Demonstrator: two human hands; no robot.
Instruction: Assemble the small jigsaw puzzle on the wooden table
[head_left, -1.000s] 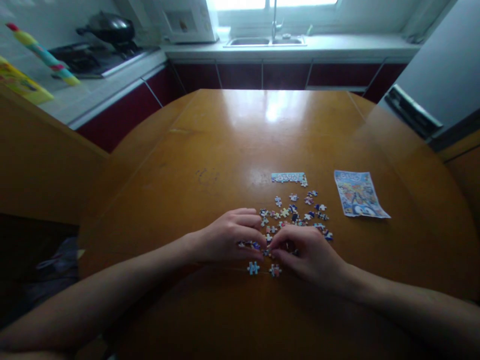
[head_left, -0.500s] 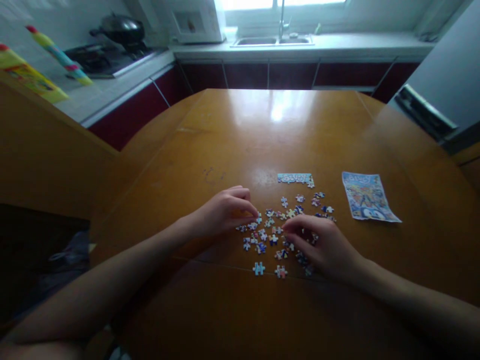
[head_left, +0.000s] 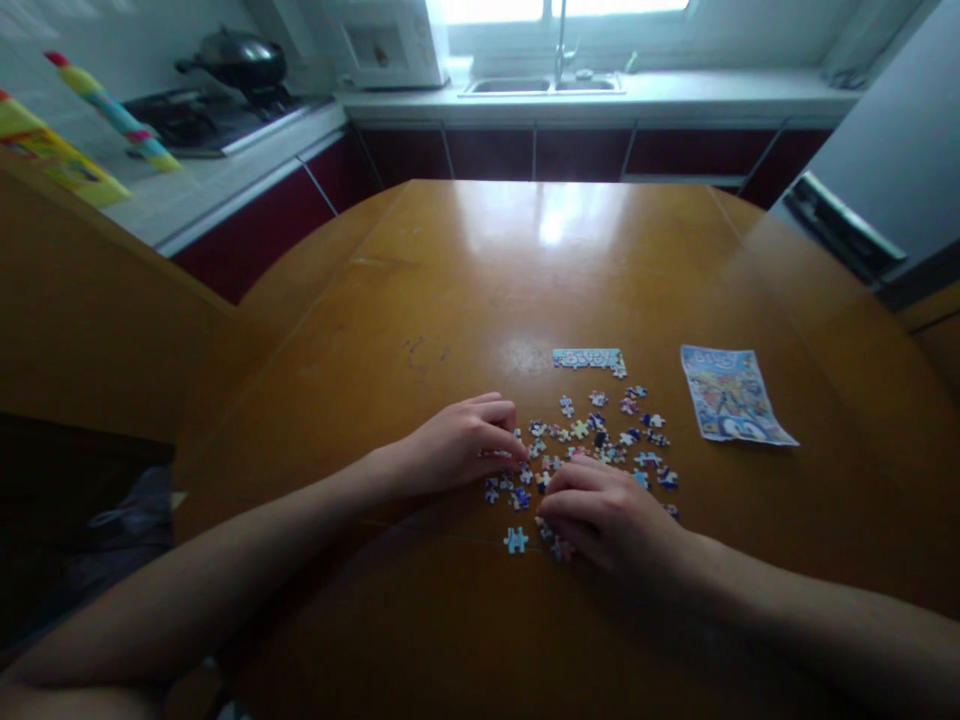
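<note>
Several small loose jigsaw pieces (head_left: 600,438) lie scattered on the round wooden table (head_left: 465,300). My left hand (head_left: 459,445) rests at the left edge of the scatter, fingers curled and tips pressed among the pieces. My right hand (head_left: 609,520) lies palm down over the near pieces, fingers bent together on them. What either hand grips is hidden. A light blue piece (head_left: 515,541) sits alone just left of my right hand. A short joined strip of pieces (head_left: 589,358) lies beyond the scatter.
A printed picture sheet (head_left: 729,394) lies to the right of the pieces. Behind the table run a counter with a sink (head_left: 544,85), a microwave (head_left: 394,42) and a stove with a pan (head_left: 240,60). A grey appliance (head_left: 862,170) stands at the right.
My left hand slid a little right and nearer into the pieces. My right hand drew back toward me and now covers the near pieces by the pinkish one.
</note>
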